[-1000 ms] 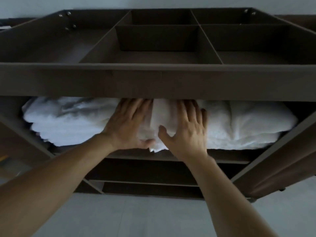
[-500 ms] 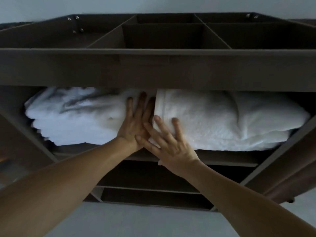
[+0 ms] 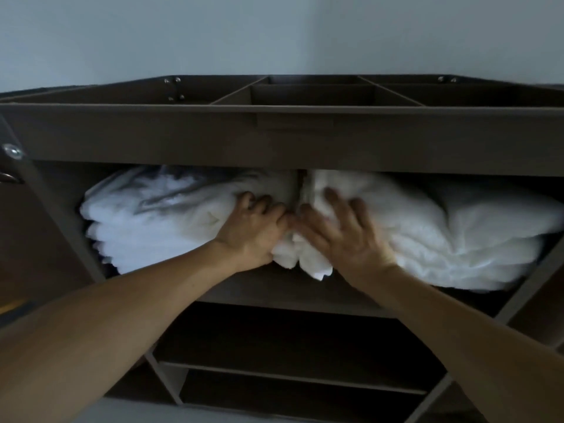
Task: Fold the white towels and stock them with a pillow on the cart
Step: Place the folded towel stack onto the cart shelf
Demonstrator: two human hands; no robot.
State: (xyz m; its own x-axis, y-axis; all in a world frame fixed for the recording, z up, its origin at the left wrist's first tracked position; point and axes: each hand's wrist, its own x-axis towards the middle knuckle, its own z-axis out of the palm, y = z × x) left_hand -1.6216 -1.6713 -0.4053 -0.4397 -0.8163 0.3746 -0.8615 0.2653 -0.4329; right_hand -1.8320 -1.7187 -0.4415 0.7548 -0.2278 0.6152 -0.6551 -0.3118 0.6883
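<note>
left hand (image 3: 251, 232) fingers curled into towel stack (image 3: 146, 221) | right hand (image 3: 341, 236) flat, spread, pressing pillow (image 3: 442, 233) | risk: I see folds (image 3: 305, 261) under my palms overhanging shelf (image 3: 274, 288), could slip

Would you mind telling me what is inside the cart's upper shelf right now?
White towels fill the left part, and a bulkier white bundle, possibly the pillow, fills the right. Both hands, left hand and right hand, cover the middle. The shelf's back is hidden.

Dim, bluish cast, w/ motion blur, prob. wide-angle edge bowing
</note>
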